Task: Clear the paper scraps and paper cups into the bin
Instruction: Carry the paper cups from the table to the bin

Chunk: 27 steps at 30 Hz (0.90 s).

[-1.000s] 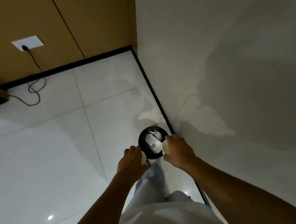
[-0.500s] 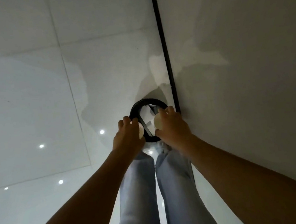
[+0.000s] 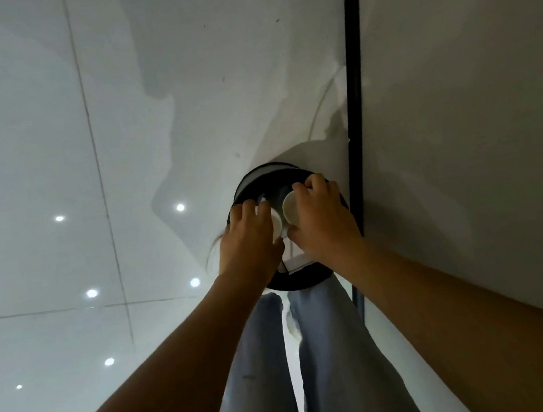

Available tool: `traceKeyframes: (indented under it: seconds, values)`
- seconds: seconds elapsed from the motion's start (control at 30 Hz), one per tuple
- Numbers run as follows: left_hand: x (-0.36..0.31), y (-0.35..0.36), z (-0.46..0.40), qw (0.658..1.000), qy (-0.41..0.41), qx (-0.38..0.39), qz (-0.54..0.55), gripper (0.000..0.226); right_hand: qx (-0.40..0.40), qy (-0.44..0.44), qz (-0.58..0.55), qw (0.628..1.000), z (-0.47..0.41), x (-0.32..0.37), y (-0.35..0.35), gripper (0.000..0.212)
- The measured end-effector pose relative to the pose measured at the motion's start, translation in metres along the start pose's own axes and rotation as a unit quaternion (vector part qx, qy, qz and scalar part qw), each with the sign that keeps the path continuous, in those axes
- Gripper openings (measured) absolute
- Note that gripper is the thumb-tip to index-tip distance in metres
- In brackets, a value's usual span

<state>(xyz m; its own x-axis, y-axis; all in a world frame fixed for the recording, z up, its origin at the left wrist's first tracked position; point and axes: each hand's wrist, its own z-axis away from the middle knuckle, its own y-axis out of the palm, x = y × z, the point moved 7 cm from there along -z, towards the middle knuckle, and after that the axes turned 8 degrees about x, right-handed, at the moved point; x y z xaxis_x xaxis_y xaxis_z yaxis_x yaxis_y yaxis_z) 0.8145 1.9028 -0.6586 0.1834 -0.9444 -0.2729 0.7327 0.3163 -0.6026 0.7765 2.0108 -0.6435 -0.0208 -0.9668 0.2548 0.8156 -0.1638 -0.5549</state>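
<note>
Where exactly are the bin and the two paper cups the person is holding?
bin (image 3: 261, 181), head view, on the far black rim.
left paper cup (image 3: 276, 223), head view, on its white end showing past the left hand (image 3: 249, 243).
right paper cup (image 3: 293, 208), head view, on its round white end beside the right hand (image 3: 323, 219).

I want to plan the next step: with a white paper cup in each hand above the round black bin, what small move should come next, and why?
Probably let go of both cups. The left hand and right hand each hold a white paper cup directly over the round black bin, which already holds paper scraps.
</note>
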Motion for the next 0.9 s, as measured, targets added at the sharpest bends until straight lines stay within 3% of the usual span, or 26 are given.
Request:
traceKeyframes:
  seconds: [0.4, 0.67, 0.9]
  values:
    - [-0.001, 0.010, -0.008, 1.000, -0.015, 0.000, -0.014, 0.053, 0.011, -0.022, 0.043, 0.999, -0.007, -0.007, 0.013, 0.060]
    - [0.001, -0.054, 0.091, 0.998, -0.028, -0.005, 0.051, 0.038, 0.026, 0.003, 0.070, 0.997, 0.078, 0.015, -0.033, 0.062]
    - [0.007, -0.144, 0.200, 0.998, -0.038, -0.018, 0.040, 0.037, 0.030, -0.017, 0.061, 0.998, 0.176, 0.108, -0.101, 0.055]
